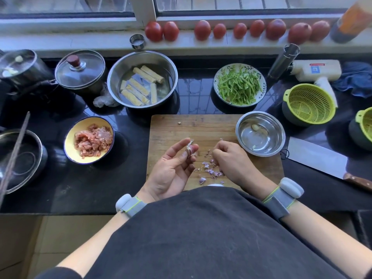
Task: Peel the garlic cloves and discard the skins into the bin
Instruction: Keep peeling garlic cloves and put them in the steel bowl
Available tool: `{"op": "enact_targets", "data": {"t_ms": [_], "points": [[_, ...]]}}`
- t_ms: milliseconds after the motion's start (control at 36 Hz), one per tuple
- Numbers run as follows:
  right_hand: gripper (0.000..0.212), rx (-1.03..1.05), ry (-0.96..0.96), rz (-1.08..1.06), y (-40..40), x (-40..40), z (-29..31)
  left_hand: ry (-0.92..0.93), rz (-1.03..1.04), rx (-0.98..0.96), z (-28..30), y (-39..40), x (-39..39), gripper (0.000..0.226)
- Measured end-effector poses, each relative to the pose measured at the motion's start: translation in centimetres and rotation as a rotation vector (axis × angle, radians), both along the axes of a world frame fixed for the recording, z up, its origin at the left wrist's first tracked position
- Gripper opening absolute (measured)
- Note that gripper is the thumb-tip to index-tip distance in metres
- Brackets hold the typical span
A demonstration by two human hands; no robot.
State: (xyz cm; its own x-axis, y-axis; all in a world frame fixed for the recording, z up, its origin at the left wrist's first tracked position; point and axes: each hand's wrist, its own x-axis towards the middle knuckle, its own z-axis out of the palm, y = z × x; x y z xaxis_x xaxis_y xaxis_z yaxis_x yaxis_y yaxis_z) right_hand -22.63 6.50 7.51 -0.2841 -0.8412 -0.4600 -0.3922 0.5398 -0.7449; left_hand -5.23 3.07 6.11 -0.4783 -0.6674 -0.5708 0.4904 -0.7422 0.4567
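My left hand [173, 168] is palm up over the wooden cutting board [193, 125] and pinches a partly skinned garlic clove [190, 150] between thumb and fingertips. My right hand [231, 160] hovers just to the right with its fingers curled; a scrap of skin seems to poke from its fingertips, though I cannot tell for sure. Purple garlic skins [209, 171] lie scattered on the board between the hands. Two peeled cloves [255, 127] lie in a small steel bowl [260, 153] at the board's right corner. No bin is in view.
A cleaver [316, 158] lies right of the board. A bowl of minced meat [89, 139] sits to the left. Behind the board stand a steel bowl of tofu rolls [142, 79] and a plate of green strips [239, 85]. Green colanders [309, 101] are at the right.
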Motion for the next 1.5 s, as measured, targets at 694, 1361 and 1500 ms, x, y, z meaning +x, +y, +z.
{"op": "enact_targets", "data": {"t_ms": [694, 1361, 1500], "points": [[0.005, -0.129, -0.164, 0.056, 0.4, 0.5, 0.6, -0.528, -0.132, -0.537, -0.5, 0.2, -0.2, 0.019], [0.013, -0.451, 0.215, 0.269, 0.9, 0.8, -0.6, -0.441, -0.166, -0.28, 0.9, 0.2, -0.7, 0.025], [0.016, -0.409, 0.259, 0.289, 1.0, 0.6, -0.9, -0.592, -0.237, -0.461, 1.0, 0.4, -0.8, 0.01]]}}
